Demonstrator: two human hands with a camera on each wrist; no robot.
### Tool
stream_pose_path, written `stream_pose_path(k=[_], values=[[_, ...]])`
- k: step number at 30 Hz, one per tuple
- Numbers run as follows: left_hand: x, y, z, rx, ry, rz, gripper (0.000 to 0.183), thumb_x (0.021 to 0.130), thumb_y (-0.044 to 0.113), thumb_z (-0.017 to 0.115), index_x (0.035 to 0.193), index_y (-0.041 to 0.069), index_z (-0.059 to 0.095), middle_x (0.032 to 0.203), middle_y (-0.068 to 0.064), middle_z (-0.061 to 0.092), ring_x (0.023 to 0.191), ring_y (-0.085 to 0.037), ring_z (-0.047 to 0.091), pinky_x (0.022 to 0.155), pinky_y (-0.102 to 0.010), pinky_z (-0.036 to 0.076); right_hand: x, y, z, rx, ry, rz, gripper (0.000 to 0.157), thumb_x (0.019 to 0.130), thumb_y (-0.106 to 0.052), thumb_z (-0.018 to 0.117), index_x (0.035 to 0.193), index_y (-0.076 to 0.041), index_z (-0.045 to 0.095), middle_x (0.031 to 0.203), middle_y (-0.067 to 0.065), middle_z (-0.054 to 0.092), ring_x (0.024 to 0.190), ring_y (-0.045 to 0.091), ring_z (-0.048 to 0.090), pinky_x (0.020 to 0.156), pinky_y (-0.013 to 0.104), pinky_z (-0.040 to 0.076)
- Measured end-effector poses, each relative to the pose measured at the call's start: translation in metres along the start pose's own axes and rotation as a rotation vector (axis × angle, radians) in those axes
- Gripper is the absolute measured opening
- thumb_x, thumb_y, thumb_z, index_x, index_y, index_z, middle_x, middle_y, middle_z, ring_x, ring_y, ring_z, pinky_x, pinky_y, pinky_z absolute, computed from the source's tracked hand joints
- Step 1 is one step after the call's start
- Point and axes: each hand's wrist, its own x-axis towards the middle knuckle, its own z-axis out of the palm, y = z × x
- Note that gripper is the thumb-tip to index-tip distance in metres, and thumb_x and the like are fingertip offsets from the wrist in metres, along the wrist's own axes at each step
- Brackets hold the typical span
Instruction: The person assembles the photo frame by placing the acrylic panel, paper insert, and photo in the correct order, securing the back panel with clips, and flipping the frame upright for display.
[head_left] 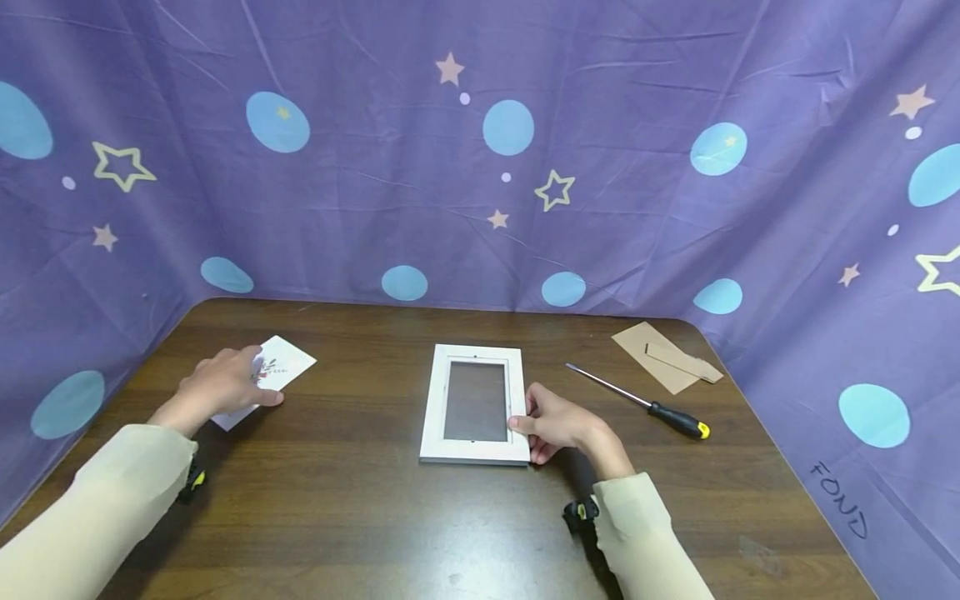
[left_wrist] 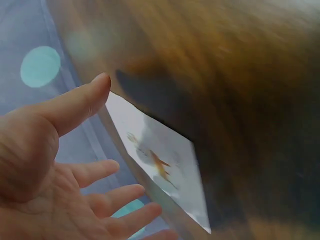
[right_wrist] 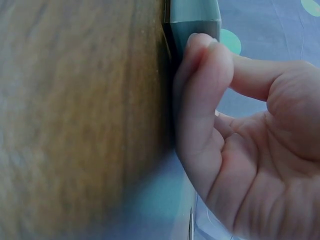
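Note:
A white picture frame (head_left: pixel 472 452) with a dark grey centre lies on the brown table. My right hand (head_left: pixel 558 421) grips its right side near the lower corner, thumb on top. In the right wrist view curled fingers (right_wrist: pixel 205 75) meet the frame's edge (right_wrist: pixel 195 20). Off to the left, my left hand (head_left: pixel 225 383) is over a white card (head_left: pixel 288 358) with a small coloured print. The left wrist view shows that hand (left_wrist: pixel 65 165) with thumb and fingers spread apart, beside the card (left_wrist: pixel 175 145). Part of the card is hidden under the hand in the head view.
Right of the frame lies a screwdriver (head_left: pixel 678 419) with a black and yellow handle. Behind it, at the table's right side, are a brown board (head_left: pixel 637 340) and a narrower brown piece (head_left: pixel 686 362) on top. A purple patterned cloth (head_left: pixel 360 208) hangs around the table (head_left: pixel 360 517).

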Motion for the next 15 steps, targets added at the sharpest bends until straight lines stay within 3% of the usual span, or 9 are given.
stream_pose_path(k=[4,7,9,11,15], values=[[-0.002,-0.01,0.002,0.012,-0.013,0.029,0.095,0.084,0.042,0.088,0.139,-0.021,0.043,0.118,-0.045,0.054,0.105,-0.063,0.054,0.079,-0.071,0.05,-0.001,0.0,0.0,0.001,0.002,0.0,0.028,0.107,-0.016,0.065,0.109,-0.004,0.04,0.074,0.012,0.057,0.055,0.02,0.061,0.048,0.028,0.06],[-0.003,-0.013,0.003,0.007,0.006,0.077,0.073,0.085,0.038,0.088,0.119,-0.017,0.054,0.095,-0.027,0.061,0.089,-0.045,0.059,0.07,-0.056,0.05,-0.001,0.0,0.0,0.0,0.003,-0.003,0.029,0.107,-0.016,0.066,0.109,-0.004,0.04,0.075,0.012,0.057,0.055,0.02,0.06,0.048,0.028,0.06],[-0.005,-0.013,0.004,0.004,0.021,0.1,0.063,0.085,0.037,0.088,0.11,-0.013,0.057,0.088,-0.021,0.06,0.084,-0.04,0.058,0.068,-0.051,0.048,-0.001,0.0,0.0,-0.001,0.002,-0.005,0.029,0.107,-0.016,0.066,0.11,-0.004,0.04,0.075,0.012,0.057,0.055,0.02,0.06,0.048,0.028,0.06],[-0.007,-0.013,0.006,0.003,0.036,0.109,0.059,0.086,0.035,0.087,0.108,-0.011,0.058,0.088,-0.02,0.059,0.085,-0.041,0.057,0.068,-0.05,0.047,0.0,0.0,0.0,0.0,0.0,-0.004,0.029,0.107,-0.016,0.066,0.11,-0.004,0.04,0.075,0.011,0.056,0.055,0.02,0.06,0.048,0.028,0.06],[-0.011,-0.011,0.008,0.003,0.044,0.105,0.071,0.088,0.033,0.085,0.126,-0.017,0.054,0.103,-0.033,0.059,0.099,-0.057,0.053,0.076,-0.061,0.047,0.0,0.0,-0.001,0.004,-0.002,0.001,0.029,0.107,-0.016,0.065,0.11,-0.004,0.04,0.074,0.011,0.056,0.055,0.02,0.06,0.048,0.028,0.06]])
